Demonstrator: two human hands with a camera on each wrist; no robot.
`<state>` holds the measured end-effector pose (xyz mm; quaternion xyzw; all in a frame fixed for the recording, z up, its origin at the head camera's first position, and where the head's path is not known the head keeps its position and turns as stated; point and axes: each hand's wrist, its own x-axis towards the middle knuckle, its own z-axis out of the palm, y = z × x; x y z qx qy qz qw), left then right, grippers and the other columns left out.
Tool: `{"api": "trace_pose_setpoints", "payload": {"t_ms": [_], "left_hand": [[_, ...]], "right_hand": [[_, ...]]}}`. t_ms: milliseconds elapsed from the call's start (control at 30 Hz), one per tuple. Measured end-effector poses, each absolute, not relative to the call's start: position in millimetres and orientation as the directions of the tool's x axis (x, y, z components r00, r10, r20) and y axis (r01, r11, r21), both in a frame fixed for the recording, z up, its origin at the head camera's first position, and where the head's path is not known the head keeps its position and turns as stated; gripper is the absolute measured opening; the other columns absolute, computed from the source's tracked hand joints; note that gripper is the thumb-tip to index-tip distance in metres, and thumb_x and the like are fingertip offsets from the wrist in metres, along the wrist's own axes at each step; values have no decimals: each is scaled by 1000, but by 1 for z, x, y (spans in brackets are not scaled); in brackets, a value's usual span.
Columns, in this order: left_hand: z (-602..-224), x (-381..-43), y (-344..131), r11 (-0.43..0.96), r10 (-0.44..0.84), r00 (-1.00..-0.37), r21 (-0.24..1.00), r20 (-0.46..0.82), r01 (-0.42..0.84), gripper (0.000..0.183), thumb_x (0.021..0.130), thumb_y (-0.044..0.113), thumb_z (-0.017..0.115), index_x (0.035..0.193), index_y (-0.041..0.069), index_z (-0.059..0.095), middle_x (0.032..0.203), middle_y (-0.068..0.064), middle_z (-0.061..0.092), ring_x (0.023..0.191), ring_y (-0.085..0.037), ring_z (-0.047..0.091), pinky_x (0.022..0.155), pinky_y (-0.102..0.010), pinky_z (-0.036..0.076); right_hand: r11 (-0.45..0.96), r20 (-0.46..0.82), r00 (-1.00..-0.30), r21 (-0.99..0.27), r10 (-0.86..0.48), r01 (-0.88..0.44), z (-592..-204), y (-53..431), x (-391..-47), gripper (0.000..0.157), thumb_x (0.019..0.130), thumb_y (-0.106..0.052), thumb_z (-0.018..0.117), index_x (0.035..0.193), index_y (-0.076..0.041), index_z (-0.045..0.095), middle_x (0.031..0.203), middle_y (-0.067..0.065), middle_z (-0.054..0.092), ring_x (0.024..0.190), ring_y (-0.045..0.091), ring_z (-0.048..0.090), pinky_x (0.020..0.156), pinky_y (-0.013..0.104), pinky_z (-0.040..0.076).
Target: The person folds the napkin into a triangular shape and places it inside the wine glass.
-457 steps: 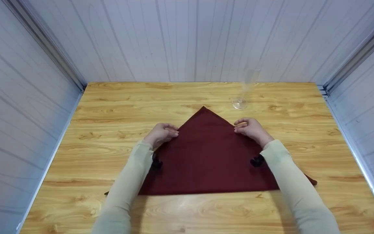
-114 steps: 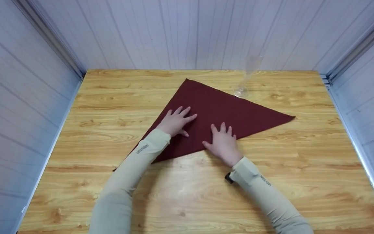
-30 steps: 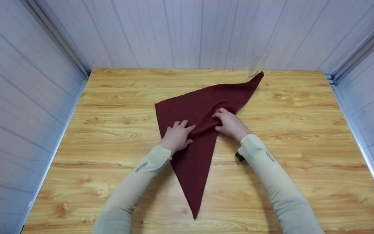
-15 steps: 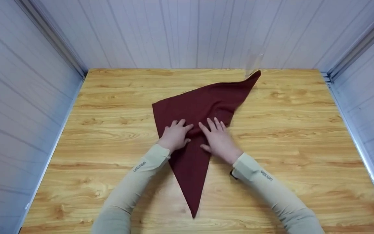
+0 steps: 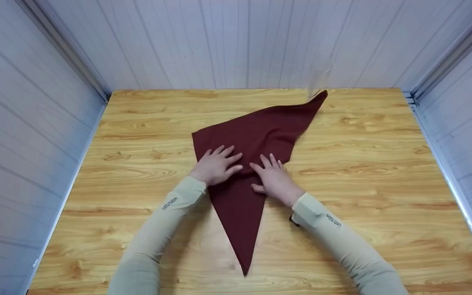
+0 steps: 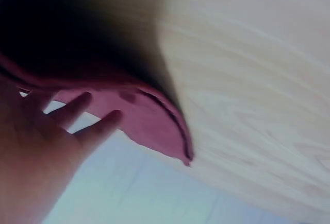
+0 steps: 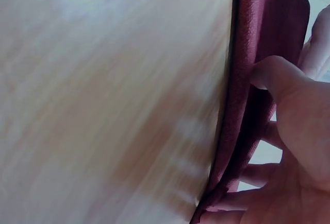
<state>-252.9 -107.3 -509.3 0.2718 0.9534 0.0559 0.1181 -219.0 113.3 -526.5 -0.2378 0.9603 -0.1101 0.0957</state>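
A dark red cloth napkin (image 5: 240, 217) lies folded on the wooden table, one long point toward the front edge and another toward the back right. On its left part rests my left hand (image 5: 215, 167), fingers spread and fairly straight. My right hand (image 5: 277, 183) lies on the napkin's right edge near the middle, its fingers extended over a fold. In the left wrist view the fingers (image 6: 100, 128) lie along the cloth (image 6: 149, 123). The right wrist view has the thumb (image 7: 278, 74) touching the cloth's thick folded edge (image 7: 240, 80).
Behind the napkin's back right point stands a clear stemmed glass (image 5: 318, 81), its base hidden by the cloth. White panel walls (image 5: 228, 45) rise at the back and both sides of the wooden table (image 5: 363, 172). A small black device (image 5: 294, 221) sits under the right cuff.
The napkin was a wide triangle several seconds ago, then turned and folded over. My right hand has released its bunched grip and flattened on the fold; my left hand has shifted slightly left.
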Motion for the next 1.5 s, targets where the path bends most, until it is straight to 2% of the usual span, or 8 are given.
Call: {"api": "trace_pose_setpoints", "payload": {"t_ms": [167,567,800,967,1133,1333,1500], "left_hand": [[-514,-260,-114,846,533,-819,162,-212,508,52,101,53,28,148,31,36,155,-6,26,141,-32,20,110,-56,21],[-522,-255,-110,873,485,-847,175,-219,454,54,100,56,30,148,32,35,156,-6,24,141,-33,19,108,-57,23],[-514,-242,-103,901,424,-873,203,-240,382,54,100,54,33,148,31,36,156,-9,23,141,-36,19,107,-59,24],[-512,-228,-90,940,325,-905,202,-274,276,54,99,53,37,149,31,34,156,-12,21,141,-39,17,106,-62,25],[-513,-215,-73,960,250,-924,196,-290,199,56,100,52,34,151,28,30,155,-19,18,139,-46,15,103,-65,26],[-514,-214,-72,969,230,-938,148,-260,197,56,100,52,32,151,29,29,155,-19,20,138,-45,19,103,-62,28],[-513,-228,-82,961,267,-928,142,-259,237,56,101,52,30,152,30,24,158,-14,13,141,-40,13,109,-59,19]], "right_hand": [[858,-131,-866,-268,-483,-438,-525,113,-222,64,87,-42,65,143,-17,46,149,23,30,135,49,22,107,59,25],[826,-147,-836,-317,-529,-467,-525,122,-238,63,86,-41,67,140,-16,50,149,21,30,138,46,19,110,57,21],[778,-123,-801,-362,-586,-514,-523,132,-250,60,84,-37,70,137,-14,52,149,20,31,138,44,19,110,57,20],[747,-117,-774,-387,-622,-541,-523,140,-261,59,83,-35,73,135,-14,55,150,17,32,139,43,19,111,55,18],[741,-111,-773,-399,-624,-540,-521,149,-268,57,82,-33,74,133,-14,57,149,15,35,139,41,19,113,53,15],[775,-83,-790,-281,-607,-566,-525,146,-257,60,87,-36,67,139,-12,50,150,20,32,140,39,19,114,49,14],[800,10,-807,-122,-590,-587,-524,135,-233,60,90,-29,64,144,-11,44,147,25,33,137,42,24,112,48,22]]}}
